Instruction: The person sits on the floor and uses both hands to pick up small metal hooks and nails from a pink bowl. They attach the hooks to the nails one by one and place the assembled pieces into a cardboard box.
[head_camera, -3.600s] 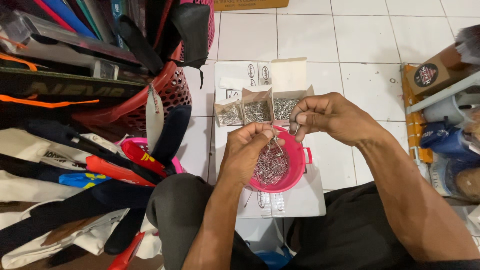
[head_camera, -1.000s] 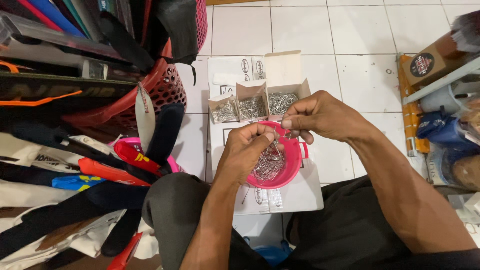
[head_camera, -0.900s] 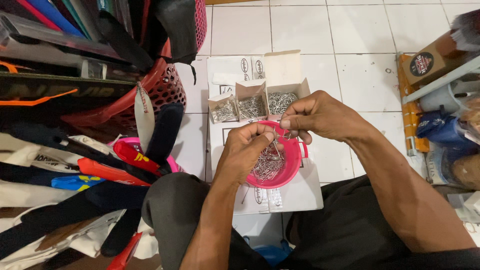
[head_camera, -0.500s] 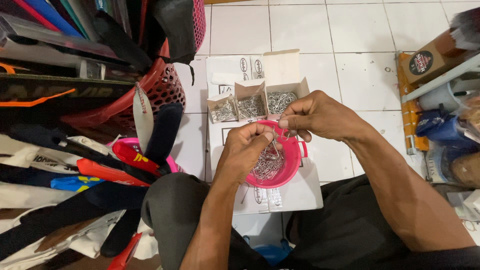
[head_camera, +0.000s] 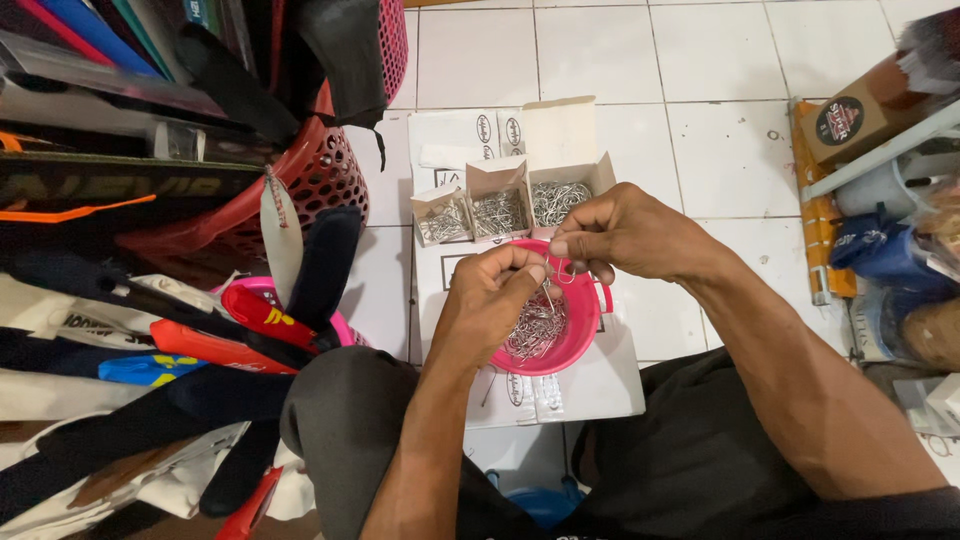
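From the head camera we look down on our two hands, which meet just above a pink bowl (head_camera: 570, 345) full of small metal hooks (head_camera: 535, 335). Our left hand (head_camera: 490, 305) has its fingers (head_camera: 520, 268) pinched together on a thin wire hook (head_camera: 550, 297) that hangs down over the pile. Our right hand (head_camera: 630, 232) pinches another small hook (head_camera: 562, 272) between thumb and forefinger, its fingertips almost touching those of the left.

The bowl sits on a flat white cardboard sheet (head_camera: 600, 385) laid on the tiled floor (head_camera: 720, 150). Just beyond the bowl stand three small open cardboard boxes (head_camera: 500, 205) side by side, each holding more metal hooks. To the left a red mesh basket (head_camera: 325, 175) holds dark long items, with colourful bags heaped beside it. Our dark-clad knees frame the sheet below.
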